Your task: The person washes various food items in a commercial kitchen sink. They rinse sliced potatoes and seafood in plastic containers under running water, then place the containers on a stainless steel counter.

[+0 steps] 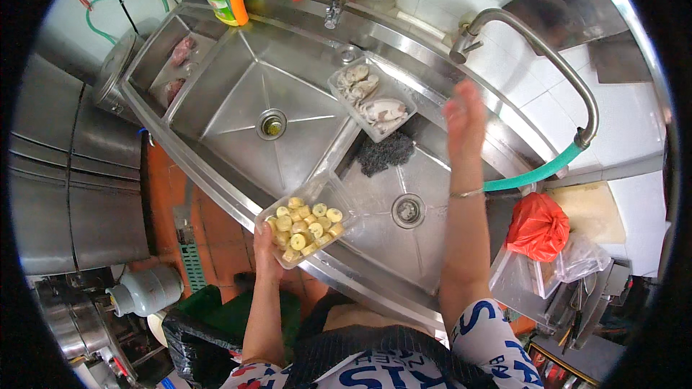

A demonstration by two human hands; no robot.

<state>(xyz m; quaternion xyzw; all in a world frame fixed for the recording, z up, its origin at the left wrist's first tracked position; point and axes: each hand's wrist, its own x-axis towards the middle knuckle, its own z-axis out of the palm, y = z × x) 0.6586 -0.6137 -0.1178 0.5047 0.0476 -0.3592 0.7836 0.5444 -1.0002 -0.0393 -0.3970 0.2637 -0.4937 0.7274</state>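
Note:
My left hand (267,253) grips the near left side of a clear plastic container (341,194), tilted over the sink's front edge. Several pale yellow, round-cut food pieces (298,227) fill its lower end; I cannot tell what food they are. My right hand (466,113), blurred, reaches out above the right sink basin (373,237) with nothing visible in it. Its nearest fixture is the curved metal tap (459,48) at the back wall. Another clear container (373,129), holding pale, squid-like pieces (381,111), rests across the divider at the back.
Below that container lies a dark scouring mesh (385,154). The middle basin (232,119) has a drain, and the left one holds reddish meat (183,51). A yellow bottle (217,2) stands behind. A green hose (540,170) and red plastic bag (538,227) are at right.

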